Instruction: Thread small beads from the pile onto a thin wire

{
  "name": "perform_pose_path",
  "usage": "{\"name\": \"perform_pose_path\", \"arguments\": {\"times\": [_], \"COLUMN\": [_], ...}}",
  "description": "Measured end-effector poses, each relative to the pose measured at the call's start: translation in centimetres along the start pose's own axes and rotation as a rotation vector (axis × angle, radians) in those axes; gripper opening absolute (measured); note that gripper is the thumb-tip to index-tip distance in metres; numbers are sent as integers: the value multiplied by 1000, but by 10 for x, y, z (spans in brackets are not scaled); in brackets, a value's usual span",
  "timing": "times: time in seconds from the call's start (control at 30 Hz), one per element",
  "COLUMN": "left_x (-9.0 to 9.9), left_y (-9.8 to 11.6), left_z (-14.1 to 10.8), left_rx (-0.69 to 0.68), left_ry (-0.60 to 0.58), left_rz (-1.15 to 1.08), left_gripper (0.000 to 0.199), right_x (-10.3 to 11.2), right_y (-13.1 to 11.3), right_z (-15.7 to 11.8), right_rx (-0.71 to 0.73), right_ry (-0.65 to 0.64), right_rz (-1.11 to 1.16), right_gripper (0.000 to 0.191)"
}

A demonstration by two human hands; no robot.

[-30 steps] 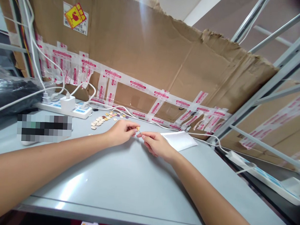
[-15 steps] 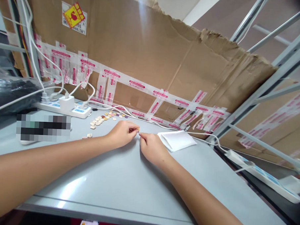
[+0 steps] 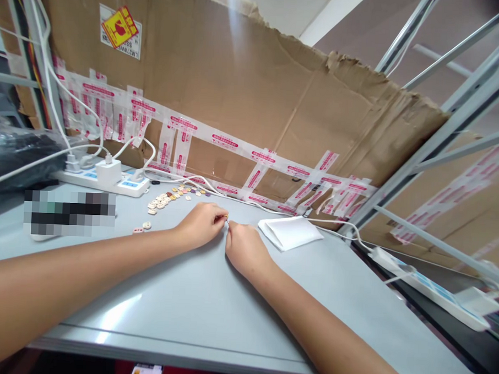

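Over the middle of the table, my left hand (image 3: 202, 224) pinches a small yellow button-like piece (image 3: 226, 215) between thumb and fingertips. Close against it is my right hand (image 3: 247, 248), its fingers curled closed on a thin dark strand or tip (image 3: 227, 222), too small to name surely. The fingertips of both hands almost meet. Beyond my left hand lie several small cream button-like pieces (image 3: 161, 202), with yellow, brown and purple ones mixed in. A cream piece (image 3: 147, 225) and a reddish one (image 3: 138, 230) lie apart, near my left forearm.
A folded white sheet (image 3: 291, 234) rests right of my right hand. A white power strip (image 3: 127, 186) with plugs and cables stands at the back left, and another (image 3: 430, 291) at the right. A blurred-out object (image 3: 68, 215) lies at the left. Taped cardboard (image 3: 237, 98) closes off the back.
The view has shifted slightly. My right hand has turned a little, with its fingers more curled beside the left fingertips. The yellow piece is still pinched in my left hand.
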State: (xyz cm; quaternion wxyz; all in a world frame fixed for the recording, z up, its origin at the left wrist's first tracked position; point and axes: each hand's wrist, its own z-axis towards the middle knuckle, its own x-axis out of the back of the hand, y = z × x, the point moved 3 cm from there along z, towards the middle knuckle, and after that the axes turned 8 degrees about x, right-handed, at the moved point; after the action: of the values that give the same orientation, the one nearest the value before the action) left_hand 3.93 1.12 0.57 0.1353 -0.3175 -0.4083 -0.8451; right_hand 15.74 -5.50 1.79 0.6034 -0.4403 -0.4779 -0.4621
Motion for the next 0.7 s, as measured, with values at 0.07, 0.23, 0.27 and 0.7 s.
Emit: {"name": "perform_pose_path", "arguments": {"times": [0.07, 0.23, 0.27, 0.7], "left_x": [1, 4, 5, 5], "left_y": [2, 6, 7, 8], "left_z": [-1, -2, -2, -1], "left_rx": [2, 13, 12, -29], "left_ry": [-4, -2, 1, 68], "left_rz": [13, 7, 9, 42], "left_gripper": [22, 24, 24, 22], "right_x": [1, 0, 0, -7], "right_y": [-4, -7, -7, 2], "right_z": [0, 2, 3, 9], "right_rx": [-13, -21, -24, 6], "right_ry": [-24, -19, -13, 153], "right_rz": [-23, -31, -27, 347], "right_gripper": [29, 29, 29, 28]}}
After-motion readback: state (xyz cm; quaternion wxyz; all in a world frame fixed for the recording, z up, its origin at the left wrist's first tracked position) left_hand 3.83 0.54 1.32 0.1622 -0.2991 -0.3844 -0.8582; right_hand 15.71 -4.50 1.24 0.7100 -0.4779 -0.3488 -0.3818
